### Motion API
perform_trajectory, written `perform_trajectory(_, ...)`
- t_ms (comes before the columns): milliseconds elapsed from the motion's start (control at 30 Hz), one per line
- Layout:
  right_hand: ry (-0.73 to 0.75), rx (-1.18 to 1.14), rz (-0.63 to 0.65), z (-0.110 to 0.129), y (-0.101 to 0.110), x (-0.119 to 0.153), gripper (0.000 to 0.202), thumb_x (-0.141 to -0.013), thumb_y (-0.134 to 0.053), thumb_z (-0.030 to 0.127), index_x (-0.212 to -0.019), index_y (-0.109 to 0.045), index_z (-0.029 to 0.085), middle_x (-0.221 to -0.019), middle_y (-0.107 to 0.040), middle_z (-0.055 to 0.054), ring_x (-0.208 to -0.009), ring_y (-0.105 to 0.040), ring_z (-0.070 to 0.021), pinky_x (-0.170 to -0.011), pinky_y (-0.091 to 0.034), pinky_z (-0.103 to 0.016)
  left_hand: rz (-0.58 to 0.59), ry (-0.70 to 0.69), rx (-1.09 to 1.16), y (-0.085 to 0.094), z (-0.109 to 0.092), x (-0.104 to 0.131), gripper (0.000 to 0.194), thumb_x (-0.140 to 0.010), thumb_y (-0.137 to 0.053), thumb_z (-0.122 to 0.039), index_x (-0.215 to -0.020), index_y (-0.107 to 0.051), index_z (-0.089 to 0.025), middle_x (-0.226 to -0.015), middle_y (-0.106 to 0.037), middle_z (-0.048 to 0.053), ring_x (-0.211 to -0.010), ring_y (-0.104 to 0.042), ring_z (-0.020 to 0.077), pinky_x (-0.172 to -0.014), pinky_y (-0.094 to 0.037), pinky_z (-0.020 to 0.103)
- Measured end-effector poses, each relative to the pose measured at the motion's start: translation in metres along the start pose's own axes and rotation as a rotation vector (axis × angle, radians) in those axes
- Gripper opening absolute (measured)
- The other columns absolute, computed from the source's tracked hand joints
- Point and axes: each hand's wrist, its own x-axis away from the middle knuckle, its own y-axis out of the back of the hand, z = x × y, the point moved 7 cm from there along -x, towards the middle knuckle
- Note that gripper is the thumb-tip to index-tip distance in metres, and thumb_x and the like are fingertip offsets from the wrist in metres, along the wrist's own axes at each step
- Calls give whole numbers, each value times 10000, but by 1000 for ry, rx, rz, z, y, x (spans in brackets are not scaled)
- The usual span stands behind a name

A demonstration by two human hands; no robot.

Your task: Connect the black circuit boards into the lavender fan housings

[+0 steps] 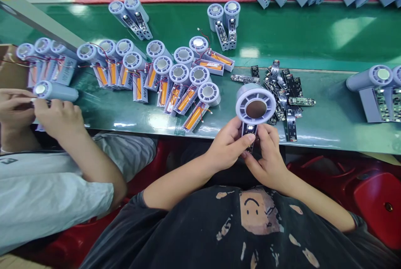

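Observation:
A light purple handheld fan (256, 104) is held upright at the table's front edge, its round head toward the table and its handle toward me. In the open handle sits a black circuit board (249, 129). My left hand (228, 145) grips the handle from the left, with the thumb lying on the board. From the right, my right hand (268, 156) closes round the same handle, its thumb near the lower end. Both palms hide much of the handle. Just beyond and right of the fan lies a loose pile of circuit boards (282, 89).
Several fans with orange batteries and red wires (178, 72) lie to the left. Fans with boards (224, 22) stand on the green belt (175, 22), more at right (376, 89). At left, a co-worker's hands (59, 120) work beside a fan. A red stool (379, 206) is at right.

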Motion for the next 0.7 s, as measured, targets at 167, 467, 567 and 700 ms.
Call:
perform_trajectory(167, 3, -17, -8, 0, 0, 0, 850, -915, -558, 202, -1599, -74, 347, -1345, -401, -135, -1244, -453, -292, -1018, -497, -559, -11, 8, -2, 1, 1, 1, 481, -881, -681, -488, -1238, -564, -188, -1203, -681, 78, -1082, -646, 211, -940, -524, 332)
perform_trajectory(467, -9, -14, 0, -2, -1, 1, 823, -913, -556, 216, -1591, -103, 329, -1347, -417, -140, -1242, -467, -300, -1023, -489, -575, -20, 1, -27, 3, 0, 1, 458, -898, -664, -464, -1250, -557, -191, -1209, -673, 78, -1095, -638, 209, -979, -507, 345)
perform_trajectory(567, -26, -13, -5, -3, -1, -1, 808, -898, -572, 225, -1578, -142, 308, -1347, -435, -143, -1252, -477, -301, -1035, -482, -572, -15, 0, -57, 1, 1, 2, 492, -910, -641, -491, -1292, -549, -194, -1276, -644, 91, -1181, -607, 232, -1063, -470, 383)
perform_trajectory(700, -75, -102, 4, -6, -1, -3, 669, -883, -575, 276, -1497, -313, 229, -1290, -541, -147, -1237, -527, -292, -1055, -478, -531, 49, -1, -183, -7, 1, 10, 715, -873, -667, -563, -1446, -444, -197, -1430, -540, 141, -1350, -499, 302, -1181, -368, 471)
